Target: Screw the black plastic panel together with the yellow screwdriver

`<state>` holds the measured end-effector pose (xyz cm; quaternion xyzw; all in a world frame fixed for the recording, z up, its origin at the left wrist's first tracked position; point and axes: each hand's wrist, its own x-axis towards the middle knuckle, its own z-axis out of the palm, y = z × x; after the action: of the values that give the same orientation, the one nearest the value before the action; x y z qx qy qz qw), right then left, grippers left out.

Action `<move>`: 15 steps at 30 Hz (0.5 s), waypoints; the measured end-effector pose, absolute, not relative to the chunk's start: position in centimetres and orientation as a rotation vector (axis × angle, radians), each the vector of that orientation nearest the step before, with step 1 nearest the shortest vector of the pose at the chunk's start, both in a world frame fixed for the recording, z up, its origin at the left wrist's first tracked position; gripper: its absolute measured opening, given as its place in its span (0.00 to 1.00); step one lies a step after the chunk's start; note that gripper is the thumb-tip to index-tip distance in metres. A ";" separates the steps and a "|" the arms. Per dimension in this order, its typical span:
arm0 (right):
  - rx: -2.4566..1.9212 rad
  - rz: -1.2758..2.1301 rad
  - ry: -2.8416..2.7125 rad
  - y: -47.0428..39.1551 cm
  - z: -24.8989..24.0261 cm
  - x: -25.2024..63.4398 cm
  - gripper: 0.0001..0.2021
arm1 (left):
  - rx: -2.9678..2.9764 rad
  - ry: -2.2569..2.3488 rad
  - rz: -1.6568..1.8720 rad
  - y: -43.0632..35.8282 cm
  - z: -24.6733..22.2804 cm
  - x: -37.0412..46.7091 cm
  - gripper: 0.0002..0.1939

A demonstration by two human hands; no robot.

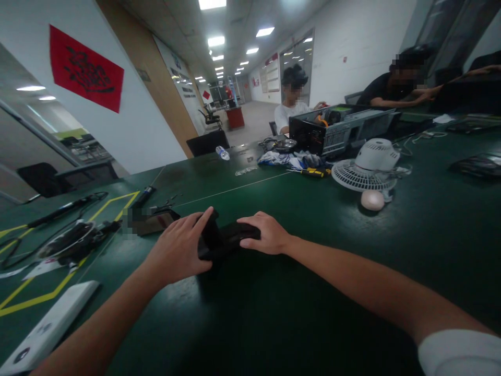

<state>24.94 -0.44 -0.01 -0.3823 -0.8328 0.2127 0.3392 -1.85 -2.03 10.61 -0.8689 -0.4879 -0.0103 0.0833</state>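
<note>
Between my two hands is a black object (226,241) with a raised block at its left and a longer, low arm toward the right; its exact kind cannot be made out. My left hand (176,253) grips the raised block from the left, thumb low and fingers over the top edge. Wrapped round the right end of the arm is my right hand (270,233), with fingers on top and thumb on the near side. The object is low over the green table (305,324); whether it touches the surface is hard to tell in the dark shadow. A small box (154,222) lies just behind my left hand.
An opened computer case (332,130), yellow-black tools (315,172) and a white fan (362,167) stand at back right. Cables (74,240) and yellow tape (43,300) lie left, near a white power strip (50,326). Two people (293,104) sit across the table.
</note>
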 end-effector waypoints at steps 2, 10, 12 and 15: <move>-0.992 0.610 -2.090 -0.4 -0.1 25.3 0.40 | -2.613 -1.559 0.032 -1.4 12.0 -1.6 0.60; -1.055 0.763 -1.820 0.7 -1.3 24.7 0.34 | -2.821 -1.842 0.093 2.5 15.8 -0.5 0.55; -1.059 0.736 -1.809 1.1 -1.5 24.6 0.26 | -2.931 -1.951 0.082 3.5 16.5 -0.1 0.54; -1.053 0.758 -1.798 1.4 -1.8 24.6 0.23 | -3.157 -2.173 0.098 4.9 17.1 0.5 0.47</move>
<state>24.58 1.37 -1.77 -0.4251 -0.7260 0.3059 0.4457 0.55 4.90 17.12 -0.7745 -0.5333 0.0241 -0.3393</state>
